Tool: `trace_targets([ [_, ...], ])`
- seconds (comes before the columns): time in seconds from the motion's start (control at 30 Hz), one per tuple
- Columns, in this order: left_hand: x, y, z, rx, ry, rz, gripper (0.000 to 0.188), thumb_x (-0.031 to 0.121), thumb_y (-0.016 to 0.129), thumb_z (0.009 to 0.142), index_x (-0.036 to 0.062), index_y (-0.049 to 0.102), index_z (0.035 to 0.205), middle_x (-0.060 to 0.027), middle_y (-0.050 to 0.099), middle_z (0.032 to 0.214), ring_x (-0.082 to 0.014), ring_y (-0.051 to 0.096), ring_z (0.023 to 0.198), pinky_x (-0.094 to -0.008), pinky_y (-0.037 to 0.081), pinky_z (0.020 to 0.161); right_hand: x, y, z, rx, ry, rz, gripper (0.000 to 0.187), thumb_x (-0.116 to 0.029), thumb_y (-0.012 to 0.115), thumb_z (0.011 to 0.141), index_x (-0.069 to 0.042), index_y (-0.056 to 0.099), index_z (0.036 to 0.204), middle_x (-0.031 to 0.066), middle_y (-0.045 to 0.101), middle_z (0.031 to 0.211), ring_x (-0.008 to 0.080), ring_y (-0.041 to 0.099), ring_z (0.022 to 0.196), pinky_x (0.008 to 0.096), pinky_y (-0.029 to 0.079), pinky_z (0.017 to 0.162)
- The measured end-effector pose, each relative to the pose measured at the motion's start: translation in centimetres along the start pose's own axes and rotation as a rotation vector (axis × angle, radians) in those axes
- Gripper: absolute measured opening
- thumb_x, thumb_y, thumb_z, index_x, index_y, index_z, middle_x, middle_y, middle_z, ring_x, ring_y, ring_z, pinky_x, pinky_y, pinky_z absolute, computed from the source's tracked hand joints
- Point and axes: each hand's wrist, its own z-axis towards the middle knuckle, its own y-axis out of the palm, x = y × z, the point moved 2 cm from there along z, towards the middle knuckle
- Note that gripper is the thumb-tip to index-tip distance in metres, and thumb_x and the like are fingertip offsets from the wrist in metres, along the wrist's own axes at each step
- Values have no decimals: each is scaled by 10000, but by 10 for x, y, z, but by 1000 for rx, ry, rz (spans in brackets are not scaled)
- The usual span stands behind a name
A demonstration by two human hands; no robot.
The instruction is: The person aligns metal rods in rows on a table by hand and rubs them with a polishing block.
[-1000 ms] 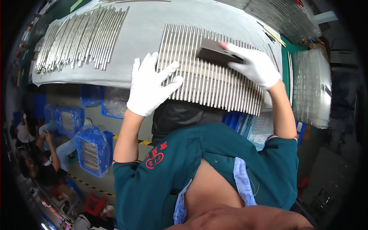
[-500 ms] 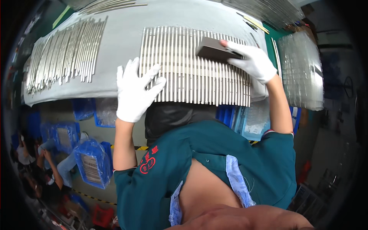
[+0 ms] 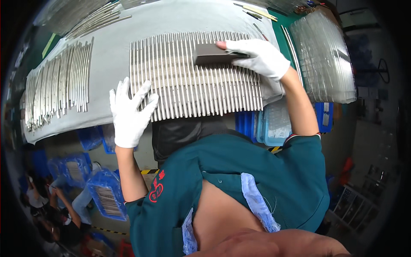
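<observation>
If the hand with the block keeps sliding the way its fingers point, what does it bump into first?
Probably nothing: the white-gloved right hand pushes the dark rectangular block leftward along the shiny metal rods, and only rods lie ahead.

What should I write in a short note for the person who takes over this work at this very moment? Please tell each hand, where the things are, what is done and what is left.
Left hand, in a white glove, lies open and flat on the near left end of the row of metal rods.
Right hand, also gloved, presses a dark rectangular block on the far right part of that row.
The rods lie side by side on a grey cloth. A second batch of rods lies further left, untouched.
How much of the row is already rubbed cannot be told; the left batch appears still to do.
</observation>
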Motion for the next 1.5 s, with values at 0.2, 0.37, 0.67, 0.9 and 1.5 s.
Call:
trace_targets([
  [0.2, 1, -3, -4, 7, 2, 27, 446, 368, 729, 894, 207, 685, 1308, -282, 490, 1454, -415, 424, 1391, -540, 212, 1205, 35, -13, -41, 77, 217, 205, 566, -14, 671, 868, -128, 577, 1414, 34, 673, 1327, 189, 656, 1178, 270, 494, 1043],
  [0.37, 0, -2, -2, 2, 3, 44, 446, 384, 710, 908, 213, 679, 1318, -274, 476, 1471, -406, 417, 1399, -525, 203, 1213, -23, 31, 39, 59, -210, -67, 566, -65, 698, 869, -197, 590, 1409, 100, 669, 1295, 302, 667, 1124, 359, 532, 966],
  [0.67, 6, 3, -5, 76, 5, 51, 463, 377, 757, 850, 225, 696, 1284, -293, 528, 1399, -455, 473, 1328, -577, 264, 1163, 17, -1, 8, 384, -105, 159, 561, -218, 709, 920, -174, 545, 1455, 69, 694, 1267, 202, 682, 1012, 320, 517, 938],
  [0.9, 111, 12, 18, -98, 489, -258, 530, 410, 753, 807, 61, 658, 1194, -188, 612, 1257, -362, 568, 1195, -517, 369, 1098, 40, 0, -37, 383, 252, 58, 598, -307, 723, 907, -323, 523, 1471, 121, 703, 1196, 234, 677, 853, 323, 535, 857],
  [1.5, 137, 37, 19, -198, 596, -205, 558, 315, 789, 791, 52, 573, 1233, -150, 621, 1198, -332, 614, 1100, -449, 462, 1015, 20, 14, -30, 373, 234, -158, 616, -320, 701, 896, -354, 492, 1475, 60, 625, 1369, 290, 641, 1159, 335, 519, 963],
])
